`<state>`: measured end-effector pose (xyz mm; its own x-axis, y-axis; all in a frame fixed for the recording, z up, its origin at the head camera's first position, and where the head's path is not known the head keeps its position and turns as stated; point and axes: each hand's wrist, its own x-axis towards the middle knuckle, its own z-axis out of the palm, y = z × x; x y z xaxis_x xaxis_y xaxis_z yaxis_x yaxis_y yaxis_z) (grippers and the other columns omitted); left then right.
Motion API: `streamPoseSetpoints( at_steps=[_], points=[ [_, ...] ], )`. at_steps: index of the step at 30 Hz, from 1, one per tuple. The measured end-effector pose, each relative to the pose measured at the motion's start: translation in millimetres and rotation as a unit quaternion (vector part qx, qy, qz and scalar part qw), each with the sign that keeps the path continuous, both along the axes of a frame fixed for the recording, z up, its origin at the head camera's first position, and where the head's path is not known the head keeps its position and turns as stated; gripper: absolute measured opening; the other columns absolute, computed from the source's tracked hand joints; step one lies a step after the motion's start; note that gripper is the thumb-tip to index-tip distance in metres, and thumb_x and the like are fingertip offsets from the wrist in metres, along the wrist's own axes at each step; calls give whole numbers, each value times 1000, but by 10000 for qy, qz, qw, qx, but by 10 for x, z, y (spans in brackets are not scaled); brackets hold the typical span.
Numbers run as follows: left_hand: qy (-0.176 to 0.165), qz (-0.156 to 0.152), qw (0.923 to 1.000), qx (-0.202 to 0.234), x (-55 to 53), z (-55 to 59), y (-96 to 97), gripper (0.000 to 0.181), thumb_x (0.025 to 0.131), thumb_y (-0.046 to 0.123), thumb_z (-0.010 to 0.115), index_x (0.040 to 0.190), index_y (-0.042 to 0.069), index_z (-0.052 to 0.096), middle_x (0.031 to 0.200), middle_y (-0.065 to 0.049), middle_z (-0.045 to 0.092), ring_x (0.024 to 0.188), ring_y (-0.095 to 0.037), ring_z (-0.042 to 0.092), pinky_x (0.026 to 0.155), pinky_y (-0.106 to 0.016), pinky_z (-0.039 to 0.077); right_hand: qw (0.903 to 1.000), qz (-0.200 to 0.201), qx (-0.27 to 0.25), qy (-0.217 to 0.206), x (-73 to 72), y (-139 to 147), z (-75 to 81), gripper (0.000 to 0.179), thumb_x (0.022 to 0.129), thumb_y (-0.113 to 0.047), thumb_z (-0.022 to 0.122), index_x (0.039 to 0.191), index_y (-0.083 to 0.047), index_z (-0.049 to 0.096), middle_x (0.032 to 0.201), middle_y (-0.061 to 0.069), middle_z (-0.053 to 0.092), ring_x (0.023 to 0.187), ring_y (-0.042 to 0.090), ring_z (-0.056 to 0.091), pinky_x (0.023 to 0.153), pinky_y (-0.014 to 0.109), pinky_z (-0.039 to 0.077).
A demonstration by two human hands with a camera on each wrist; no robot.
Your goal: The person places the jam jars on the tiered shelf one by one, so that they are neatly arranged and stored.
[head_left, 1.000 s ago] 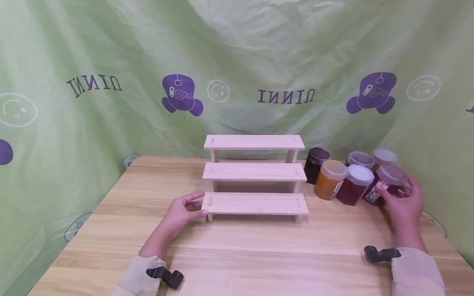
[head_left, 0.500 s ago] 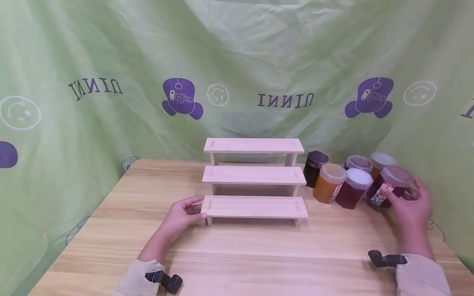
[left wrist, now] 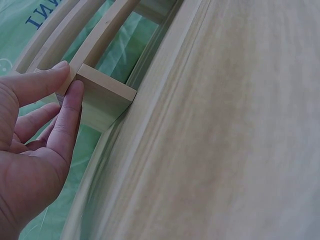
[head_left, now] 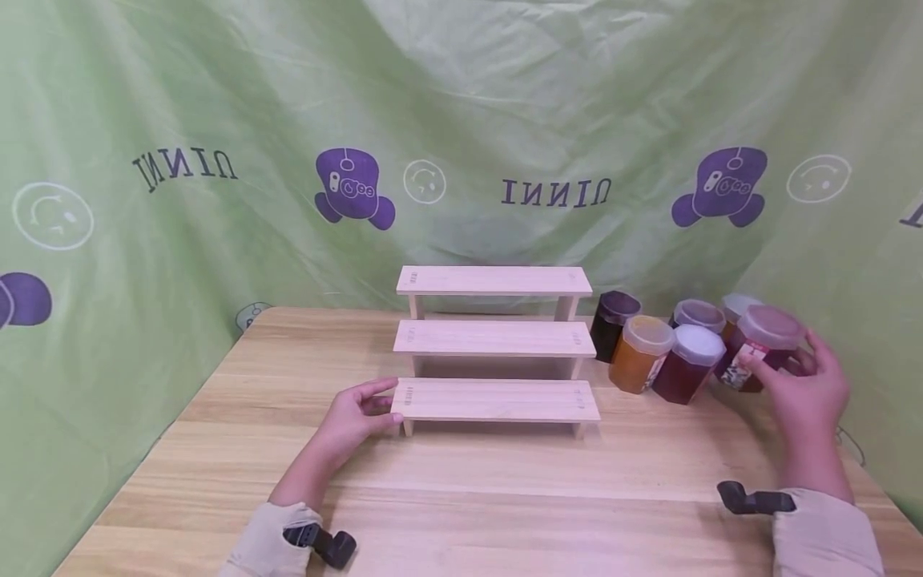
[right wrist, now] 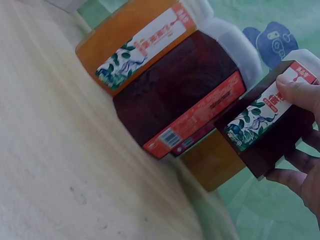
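A pale wooden three-step display stand (head_left: 496, 399) rests on the table. My left hand (head_left: 351, 421) grips the left end of its lowest step, thumb at the front edge. In the left wrist view, the thumb and a finger of the left hand (left wrist: 42, 130) meet the step's corner (left wrist: 102, 85). At right, my right hand (head_left: 808, 393) holds a dark red jar (head_left: 743, 365) with a frosted lid by its side. The right wrist view shows this labelled jar (right wrist: 265, 115) raised off the table, thumb on its label.
Close to the held jar stand an amber jar (head_left: 638, 365), a dark red jar (head_left: 681, 377), a near-black jar (head_left: 608, 332) and others behind. The amber jar is near the stand's right side. A green printed curtain (head_left: 461, 120) hangs behind the wooden table (head_left: 505, 497).
My right hand has shifted slightly right and lifted the dark red jar off the table. The left hand and the stand stay in place.
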<state>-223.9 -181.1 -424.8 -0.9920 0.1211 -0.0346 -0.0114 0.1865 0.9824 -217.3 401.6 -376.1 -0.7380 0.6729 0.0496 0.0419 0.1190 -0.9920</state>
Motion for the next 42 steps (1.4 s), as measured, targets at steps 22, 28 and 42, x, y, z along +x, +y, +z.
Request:
streamPoseSetpoints(
  at_steps=[22, 28, 42],
  points=[
    [22, -12, 10000, -72, 6, 8, -6, 62, 78, 1, 80, 136, 3, 56, 129, -15, 59, 114, -26, 56, 79, -23, 53, 9996, -188, 187, 12, 109, -87, 319, 94, 72, -12, 88, 149, -32, 38, 149, 1, 43, 116, -4, 52, 86, 4, 39],
    [51, -9, 10000, -60, 4, -4, -4, 62, 78, 0, 80, 136, 3, 56, 128, -15, 60, 114, -27, 57, 79, -22, 53, 9990, -276, 273, 200, 144, -133, 397, 92, 70, -9, 89, 146, -32, 43, 146, -1, 47, 116, -4, 53, 88, 4, 38],
    [61, -1, 10000, -72, 5, 2, 6, 62, 77, -2, 79, 134, 1, 57, 127, -16, 60, 113, -27, 57, 78, -22, 54, 9936, -209, -362, 1045, 237, -277, 575, 89, 60, 2, 91, 137, -29, 57, 130, -4, 63, 101, 1, 61, 73, 6, 47]
  ],
)
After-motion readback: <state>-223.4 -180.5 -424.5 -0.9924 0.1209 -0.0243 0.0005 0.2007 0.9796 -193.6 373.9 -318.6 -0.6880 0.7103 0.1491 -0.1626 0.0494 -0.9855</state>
